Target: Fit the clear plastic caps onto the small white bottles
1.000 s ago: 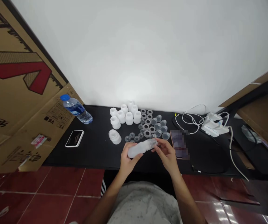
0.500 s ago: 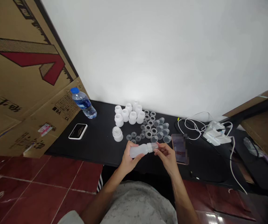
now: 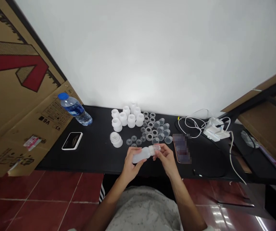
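Soft, even light; wide-angle bend at the edges.
You get a bright white wall (image 3: 152, 48) with a mild hot spot low at centre, above a black table (image 3: 97, 154) that stays dark with only faint shadows. Glare streaks the red floor tiles (image 3: 227, 215) at lower right. The cardboard (image 3: 12, 96) edges at upper left bow. Your left hand (image 3: 130, 163), right hand (image 3: 166, 159) and frosted bottle (image 3: 142, 154) look sharp; the phone (image 3: 181, 149) is a pixelated patch.

bottle (image 3: 142, 154): frosted translucent plastic | caps (image 3: 125, 118): matt white plastic | tabletop (image 3: 97, 150): matt black | floor (image 3: 56, 199): glossy red tile | box (image 3: 15, 106): brown cardboard
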{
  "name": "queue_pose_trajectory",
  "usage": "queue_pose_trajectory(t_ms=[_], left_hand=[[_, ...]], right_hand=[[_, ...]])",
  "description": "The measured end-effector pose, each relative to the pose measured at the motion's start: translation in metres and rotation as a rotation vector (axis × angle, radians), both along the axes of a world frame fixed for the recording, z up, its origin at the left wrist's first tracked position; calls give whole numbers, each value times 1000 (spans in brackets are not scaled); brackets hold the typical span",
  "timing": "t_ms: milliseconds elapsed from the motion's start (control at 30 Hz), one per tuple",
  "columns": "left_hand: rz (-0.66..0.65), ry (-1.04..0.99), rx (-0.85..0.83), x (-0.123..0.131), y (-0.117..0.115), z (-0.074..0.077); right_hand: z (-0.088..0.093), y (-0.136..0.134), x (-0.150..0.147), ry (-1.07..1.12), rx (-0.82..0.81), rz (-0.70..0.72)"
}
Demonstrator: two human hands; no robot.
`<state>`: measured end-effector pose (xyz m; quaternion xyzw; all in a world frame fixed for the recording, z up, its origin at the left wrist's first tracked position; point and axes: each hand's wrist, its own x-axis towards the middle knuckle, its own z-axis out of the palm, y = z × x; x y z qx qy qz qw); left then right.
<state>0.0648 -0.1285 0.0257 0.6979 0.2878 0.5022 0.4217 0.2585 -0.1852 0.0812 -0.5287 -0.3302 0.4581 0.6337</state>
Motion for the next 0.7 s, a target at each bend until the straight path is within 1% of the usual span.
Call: queue_pose_trajectory(t_ms=[100, 167, 233, 267, 300, 367, 400, 433, 467, 500, 567, 633, 700], left_hand=[[-21, -16, -11, 1, -3, 2], [-87, 7, -45, 0, -6, 7], [-161, 55, -93, 0, -7, 13], [-188, 74, -122, 0, -7, 16], [-206, 79, -150, 0, -6, 18], [-222, 81, -200, 2, -4, 21], [-210, 88, -220, 3, -3, 22], [-204, 104, -233, 4, -3, 23], [-201, 128, -240, 4, -3, 23], [-206, 155, -242, 4, -3, 23], [-239, 213, -235, 4, -4, 23], [-259, 248, -233, 4, -5, 22], [-255, 259, -231, 4, -6, 21]], right_hand=[[-6, -3, -15, 33, -5, -60], [-7, -7, -21, 15, -31, -47], [-4, -10, -17, -60, -67, -71], [0, -10, -12, -115, -79, -121], [4, -9, -6, -173, -78, -200], [17, -4, 7, -293, -36, -388], [24, 0, 11, -342, -1, -451], [32, 5, 14, -381, 41, -474], [39, 10, 14, -414, 79, -449], [46, 15, 12, -441, 112, -381], [58, 26, 5, -502, 156, -178], [66, 40, -6, -592, 196, 4], [71, 56, -17, -705, 239, 100]])
